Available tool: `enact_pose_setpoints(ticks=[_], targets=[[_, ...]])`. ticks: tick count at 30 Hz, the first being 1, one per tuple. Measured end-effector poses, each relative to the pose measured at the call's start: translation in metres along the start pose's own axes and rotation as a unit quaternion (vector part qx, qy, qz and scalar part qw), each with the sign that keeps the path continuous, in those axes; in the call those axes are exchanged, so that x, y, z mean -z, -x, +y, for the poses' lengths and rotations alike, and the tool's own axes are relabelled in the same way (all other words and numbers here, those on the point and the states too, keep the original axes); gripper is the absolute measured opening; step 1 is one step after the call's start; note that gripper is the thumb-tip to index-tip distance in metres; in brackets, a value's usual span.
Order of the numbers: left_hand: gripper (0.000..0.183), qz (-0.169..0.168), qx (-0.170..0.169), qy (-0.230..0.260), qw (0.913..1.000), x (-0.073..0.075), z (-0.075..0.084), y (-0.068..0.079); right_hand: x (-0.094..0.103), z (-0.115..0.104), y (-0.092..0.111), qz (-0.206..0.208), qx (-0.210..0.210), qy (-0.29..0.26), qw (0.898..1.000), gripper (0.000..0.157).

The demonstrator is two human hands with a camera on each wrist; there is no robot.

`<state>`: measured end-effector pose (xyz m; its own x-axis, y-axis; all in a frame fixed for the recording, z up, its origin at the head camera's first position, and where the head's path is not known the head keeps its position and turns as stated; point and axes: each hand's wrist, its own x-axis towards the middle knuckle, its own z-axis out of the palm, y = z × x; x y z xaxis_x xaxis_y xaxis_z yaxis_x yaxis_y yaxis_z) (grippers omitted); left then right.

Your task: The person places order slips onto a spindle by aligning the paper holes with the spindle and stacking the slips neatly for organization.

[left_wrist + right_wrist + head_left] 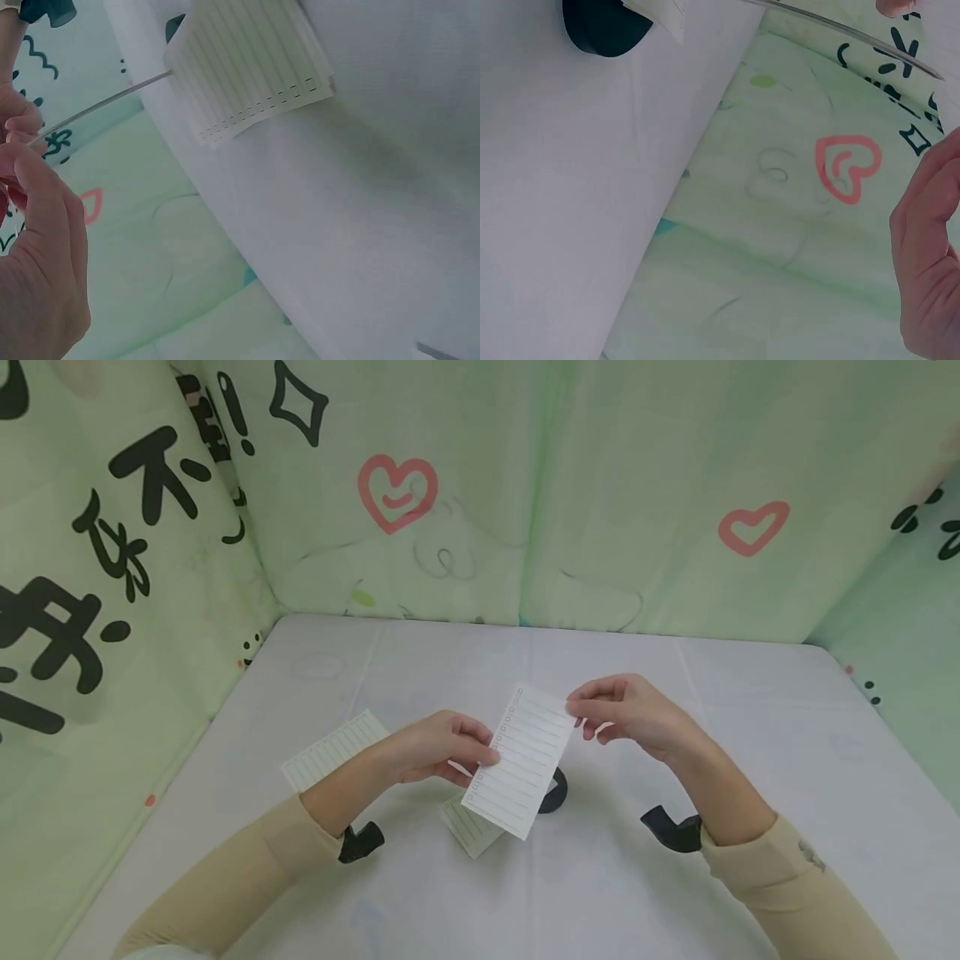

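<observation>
Between my hands, above the table, is a white lined checklist sheet point(517, 760) with small boxes down one long side. My left hand point(442, 747) pinches its left edge, thumb on the face. My right hand point(622, 714) pinches its upper right corner between thumb and fingers. In the left wrist view the held sheet shows edge-on as a thin line. Below it on the table lies another lined sheet point(472, 827), partly covered. A black rounded object point(555, 793) also sits underneath, mostly hidden; its kind is unclear.
A further lined sheet point(333, 752) lies on the left, partly behind my left forearm. Black straps point(671, 831) stick out at both wrists. The white table point(600, 893) is enclosed by pale green printed cloth point(637, 485) at the back and sides.
</observation>
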<state>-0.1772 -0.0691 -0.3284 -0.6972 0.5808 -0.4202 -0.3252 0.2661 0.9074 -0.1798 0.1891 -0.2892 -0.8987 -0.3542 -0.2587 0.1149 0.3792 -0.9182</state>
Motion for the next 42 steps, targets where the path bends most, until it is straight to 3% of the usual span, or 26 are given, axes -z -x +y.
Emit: enact_pose_setpoints(ticks=[5, 11, 19, 26, 34, 42], targets=[[0.021, 0.004, 0.013, 0.006, 0.9999, 0.006, -0.015, 0.009, -0.008, 0.007, 0.001, 0.040, -0.002, -0.016, 0.999, 0.036], [0.015, 0.009, 0.000, -0.001, 1.0000, 0.015, -0.023, 0.019, -0.014, 0.011, 0.005, 0.059, -0.005, -0.035, 0.998, 0.035], [0.017, 0.013, -0.025, -0.004, 0.9996, 0.021, -0.027, 0.028, -0.015, 0.015, 0.008, 0.008, -0.007, -0.052, 0.999, 0.028], [0.017, 0.016, -0.024, 0.009, 0.9996, 0.020, -0.032, 0.028, -0.011, 0.020, 0.005, -0.042, -0.024, -0.093, 0.994, 0.017], [0.017, 0.022, -0.031, 0.013, 0.9992, 0.019, -0.040, 0.025, -0.010, 0.024, 0.002, -0.061, -0.033, -0.096, 0.993, 0.013], [0.018, 0.036, -0.037, 0.006, 0.9986, 0.016, -0.043, 0.022, -0.011, 0.023, 0.002, -0.064, -0.019, -0.068, 0.995, 0.021]])
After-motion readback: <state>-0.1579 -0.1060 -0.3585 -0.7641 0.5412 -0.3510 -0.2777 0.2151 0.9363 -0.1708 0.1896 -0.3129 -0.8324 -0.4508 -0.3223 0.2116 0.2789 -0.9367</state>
